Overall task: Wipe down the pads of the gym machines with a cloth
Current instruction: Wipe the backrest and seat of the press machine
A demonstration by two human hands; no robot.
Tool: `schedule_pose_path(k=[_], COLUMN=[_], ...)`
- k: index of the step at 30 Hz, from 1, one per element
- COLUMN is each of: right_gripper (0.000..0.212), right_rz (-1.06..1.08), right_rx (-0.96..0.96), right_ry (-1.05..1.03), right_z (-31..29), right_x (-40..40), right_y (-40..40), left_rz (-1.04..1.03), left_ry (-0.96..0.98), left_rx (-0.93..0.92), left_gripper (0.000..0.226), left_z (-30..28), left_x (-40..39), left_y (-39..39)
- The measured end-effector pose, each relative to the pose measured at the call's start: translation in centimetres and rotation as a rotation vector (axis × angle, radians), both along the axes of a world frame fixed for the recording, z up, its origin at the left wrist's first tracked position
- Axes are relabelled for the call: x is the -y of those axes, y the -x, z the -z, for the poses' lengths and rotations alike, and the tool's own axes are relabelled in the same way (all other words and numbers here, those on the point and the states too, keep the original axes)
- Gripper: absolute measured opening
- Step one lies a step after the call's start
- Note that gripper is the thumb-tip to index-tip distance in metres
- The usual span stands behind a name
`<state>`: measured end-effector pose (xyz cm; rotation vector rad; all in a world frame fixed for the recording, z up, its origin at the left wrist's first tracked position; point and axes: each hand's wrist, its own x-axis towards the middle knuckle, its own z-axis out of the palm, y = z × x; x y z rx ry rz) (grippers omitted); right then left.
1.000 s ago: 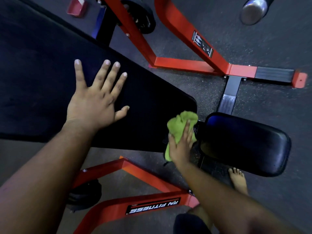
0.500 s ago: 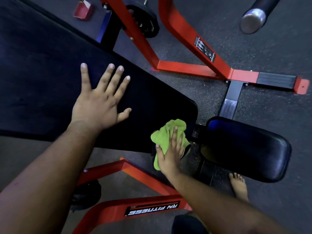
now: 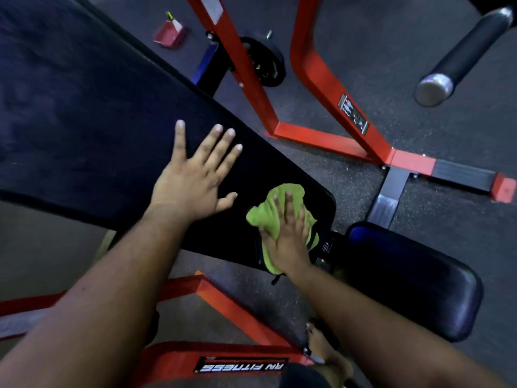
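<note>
A long black back pad [image 3: 84,121] runs from the upper left down to the middle. My left hand [image 3: 193,180] lies flat on it with fingers spread. Near the pad's lower end a bunched green cloth [image 3: 268,208] lies on the black surface, and my right hand [image 3: 288,239] presses down on it with straight fingers. Part of the cloth hangs over the pad's near edge. A smaller black seat pad [image 3: 414,281] sits to the right of the cloth.
The red machine frame [image 3: 321,79] crosses the grey floor behind and another red bar [image 3: 240,365] lies below. A black weight plate [image 3: 265,63], a small red box [image 3: 169,36] and a black roller with a metal cap [image 3: 458,57] are further back. My bare foot [image 3: 321,345] stands by the seat.
My right hand has slid the cloth left and up, from the gap beside the seat pad onto the end of the back pad. The left hand stays flat on the pad.
</note>
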<state>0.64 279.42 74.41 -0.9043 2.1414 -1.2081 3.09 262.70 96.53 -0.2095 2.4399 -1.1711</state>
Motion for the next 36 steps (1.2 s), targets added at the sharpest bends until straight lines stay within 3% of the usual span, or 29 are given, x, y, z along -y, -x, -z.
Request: schedule_pose_path(k=[4,6,9,12,17,20,24,28,33,36], right_gripper=[0.082,0.084,0.091,0.092,0.092,0.085,0.087,0.087,0.091,0.087], right_rz=[0.256,0.313,0.114,-0.065,-0.024,0.072,-0.038,-0.230,-0.410,-0.438], right_rx=[0.222,0.205,0.031,-0.039,0.006,0.038,-0.214,-0.398,-0.604,-0.641], right_ry=[-0.083,-0.080,0.034,-0.023,-0.069,-0.081,0.090,0.234,0.209,0.185], right_z=[-4.4,-5.7,-4.9,-3.1,-4.5,-6.9,-14.3,-21.4,-13.8,-16.0], right_x=[6.0,6.9,3.3,0.6,1.8,3.6,10.0,14.7,8.7,10.8], right_y=[8.1,7.6,1.5,-0.8,3.4,4.7,5.1,7.5,7.8,8.5], left_rz=[0.023,0.027,0.032,0.041,0.033,-0.043,-0.232,-0.361,-0.478,-0.522], left_ry=[0.003,-0.018,-0.043,-0.065,-0.139,-0.129,-0.032,0.048,0.034,0.038], left_rx=[-0.030,-0.037,-0.048,-0.053,-0.090,-0.242,-0.523,-0.656,-0.674,-0.663], left_gripper=[0.091,0.091,0.091,0.092,0.089,0.086,0.089,0.098,0.108,0.110], left_z=[0.3,0.1,0.2,0.3,0.0,-1.6,-4.6,-7.7,-7.2,-7.2], left_x=[0.5,0.4,0.5,0.6,0.6,0.1,-0.6,0.7,0.6,0.2], left_y=[-0.3,-0.3,-0.3,-0.2,-0.5,-2.1,-6.8,-11.4,-11.2,-10.9])
